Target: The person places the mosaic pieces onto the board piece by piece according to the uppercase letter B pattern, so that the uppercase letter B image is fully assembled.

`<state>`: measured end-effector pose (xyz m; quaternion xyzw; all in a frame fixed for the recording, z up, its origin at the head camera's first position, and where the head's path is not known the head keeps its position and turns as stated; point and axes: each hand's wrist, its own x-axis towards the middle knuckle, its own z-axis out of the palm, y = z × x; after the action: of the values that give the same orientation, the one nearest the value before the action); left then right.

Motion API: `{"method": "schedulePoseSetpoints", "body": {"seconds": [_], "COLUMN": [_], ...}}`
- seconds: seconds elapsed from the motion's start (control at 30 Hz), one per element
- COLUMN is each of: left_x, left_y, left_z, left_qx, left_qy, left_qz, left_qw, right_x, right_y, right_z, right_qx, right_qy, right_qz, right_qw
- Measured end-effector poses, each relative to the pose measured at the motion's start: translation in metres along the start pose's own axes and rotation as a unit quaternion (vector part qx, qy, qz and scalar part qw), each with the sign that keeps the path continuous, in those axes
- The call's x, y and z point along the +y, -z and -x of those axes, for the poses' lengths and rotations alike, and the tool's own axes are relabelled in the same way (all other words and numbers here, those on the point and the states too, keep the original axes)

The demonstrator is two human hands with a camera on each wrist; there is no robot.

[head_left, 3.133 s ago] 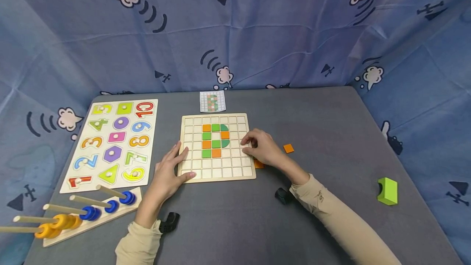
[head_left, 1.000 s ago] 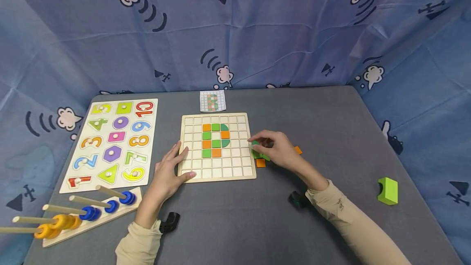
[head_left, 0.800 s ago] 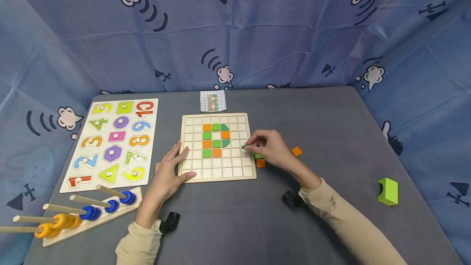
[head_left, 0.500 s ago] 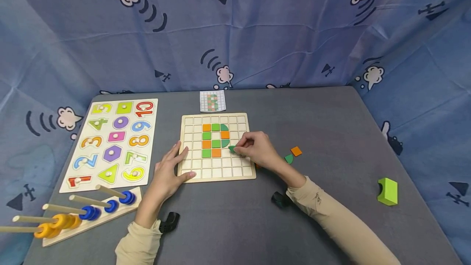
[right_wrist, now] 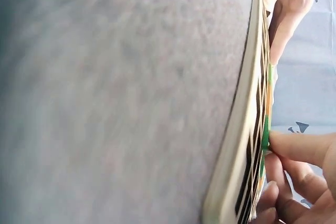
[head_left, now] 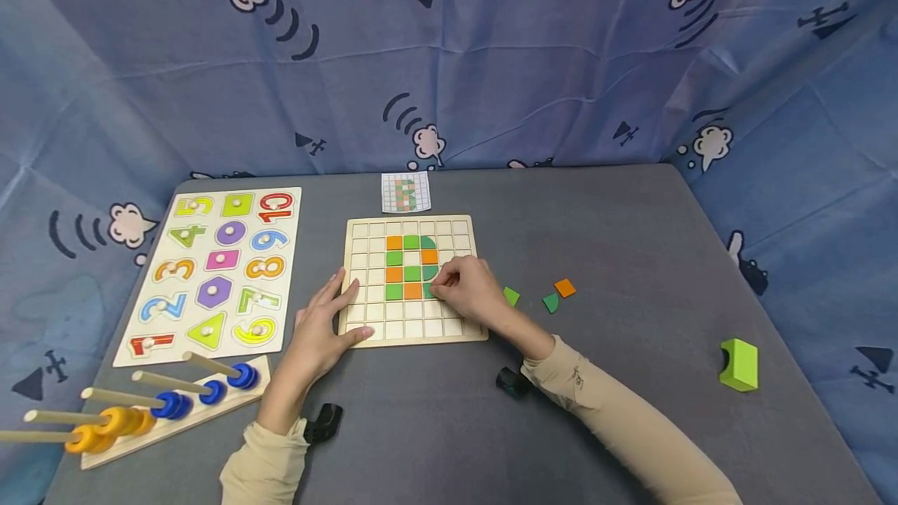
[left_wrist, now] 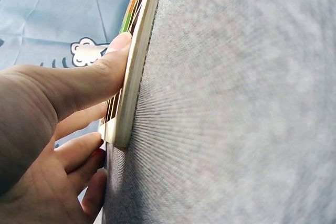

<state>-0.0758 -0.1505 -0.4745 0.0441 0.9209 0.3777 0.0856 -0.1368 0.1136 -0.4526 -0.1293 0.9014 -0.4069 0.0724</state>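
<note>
A wooden grid board [head_left: 375, 329] lies mid-table, with orange, light green and rounded dark green tiles in its squares. My right hand [head_left: 471, 287] pinches a dark green rounded tile [head_left: 427, 291], low over the square right of the lowest orange tile. In the right wrist view, the thumb [right_wrist: 304, 145] is on this green tile [right_wrist: 265, 132]; whether it lies fully in its square I cannot tell. My left hand [head_left: 321, 333] rests on the board's left side, fingers fairly straight. In the left wrist view, its thumb [left_wrist: 113, 64] lies on the board's edge [left_wrist: 134, 77].
Right of the board lie a light green tile [head_left: 511, 297], a dark green rounded tile [head_left: 550, 302] and an orange tile [head_left: 564, 287]. A pattern card [head_left: 405, 193] lies behind. Left are a number puzzle [head_left: 220, 275] and a peg stacker [head_left: 203, 419]; far right, a green block [head_left: 740, 365].
My right hand picked up a dark green rounded tile beside the board and carried it left to the square below the other rounded tile. My left hand has stayed in place.
</note>
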Motion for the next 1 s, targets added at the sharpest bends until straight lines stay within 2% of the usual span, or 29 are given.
{"method": "schedulePoseSetpoints", "body": {"seconds": [0.27,0.43,0.53,0.67,0.83,1.0], "left_x": [0.001,0.0,0.0,0.001,0.0,0.0], "left_y": [0.001,0.001,0.001,0.001,0.0,0.0], "left_z": [0.001,0.001,0.001,0.001,0.001,0.001], "left_qx": [0.006,0.004,-0.001,-0.002,0.0,-0.001], "left_qy": [-0.004,-0.005,-0.001,0.002,0.0,0.005], "left_qz": [0.002,0.0,0.001,0.0,0.003,0.007], "left_qw": [1.0,1.0,1.0,1.0,1.0,1.0], "right_x": [0.001,0.011,0.022,0.043,0.065,0.078], "right_y": [0.0,0.013,0.028,0.055,0.093,0.123], "right_z": [0.0,0.008,0.016,0.027,0.043,0.059], "right_qx": [-0.017,-0.006,-0.004,-0.023,-0.08,-0.131], "right_qy": [0.001,0.004,0.004,-0.018,-0.058,-0.087], "right_qz": [0.013,0.035,0.053,0.083,0.129,0.146], "right_qw": [0.9998,0.9994,0.9986,0.9962,0.9867,0.9768]}}
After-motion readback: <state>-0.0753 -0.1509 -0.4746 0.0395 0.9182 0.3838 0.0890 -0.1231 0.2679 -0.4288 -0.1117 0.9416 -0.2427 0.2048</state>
